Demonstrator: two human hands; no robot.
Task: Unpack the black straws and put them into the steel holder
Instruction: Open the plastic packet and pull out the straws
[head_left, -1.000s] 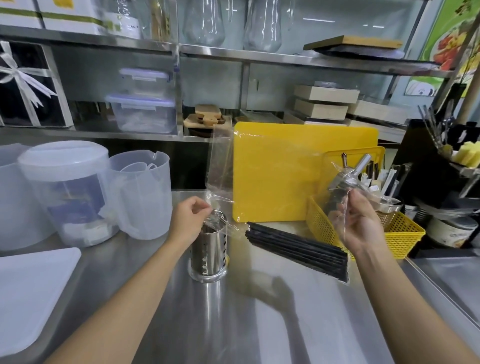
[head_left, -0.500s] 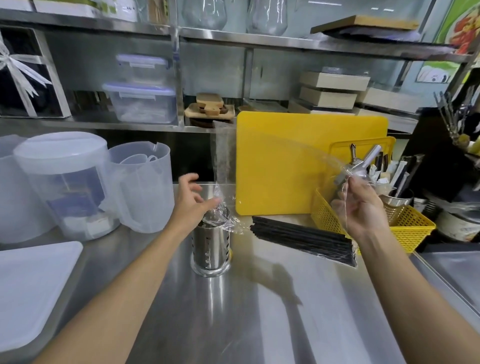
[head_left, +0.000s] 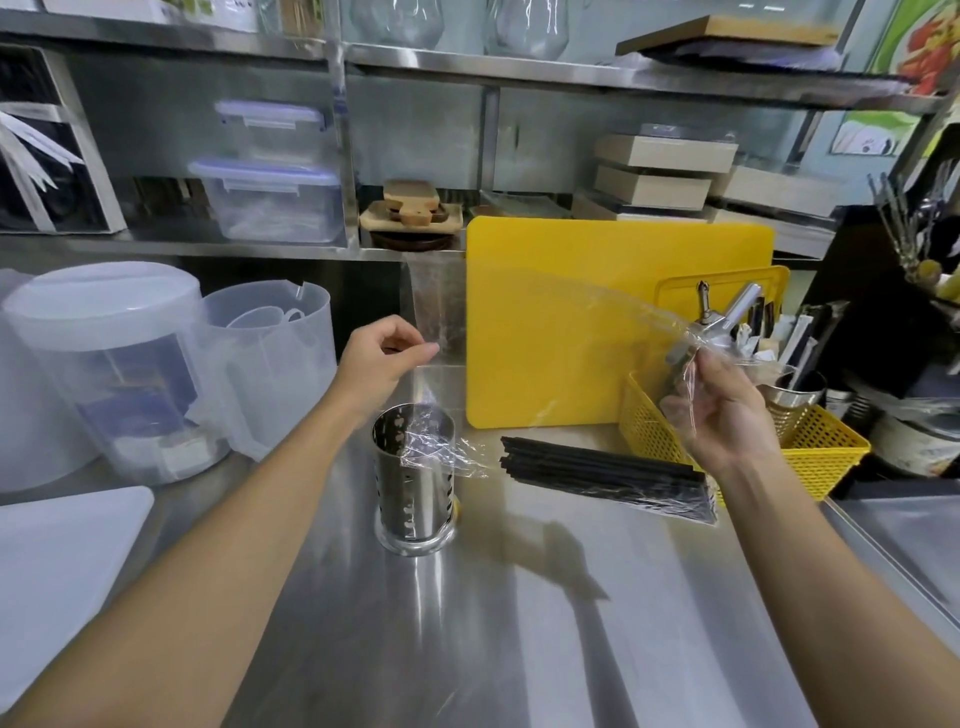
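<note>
The perforated steel holder (head_left: 413, 488) stands upright on the steel counter (head_left: 519, 623), with crumpled clear plastic (head_left: 441, 447) lying across its mouth. Just above it my left hand (head_left: 382, 358) pinches a strip of clear wrapper (head_left: 436, 306) that stands up from the fingers. To the right my right hand (head_left: 722, 410) is closed on another clear wrapper (head_left: 597, 306) that stretches up and to the left. A bundle of black straws (head_left: 602, 470) lies flat on the counter between holder and right hand, its right end still in plastic. I see no straws inside the holder.
A yellow cutting board (head_left: 597, 322) leans behind the straws. A yellow basket (head_left: 826, 447) of utensils sits at the right. Clear plastic jugs (head_left: 260, 364) stand at the left, with a white tray (head_left: 57, 561) in front of them. Shelves with boxes run along the back.
My left hand has risen from the holder's rim to above it, pinching the clear wrapper. My right hand keeps its wrapper in about the same place. The straws have not moved.
</note>
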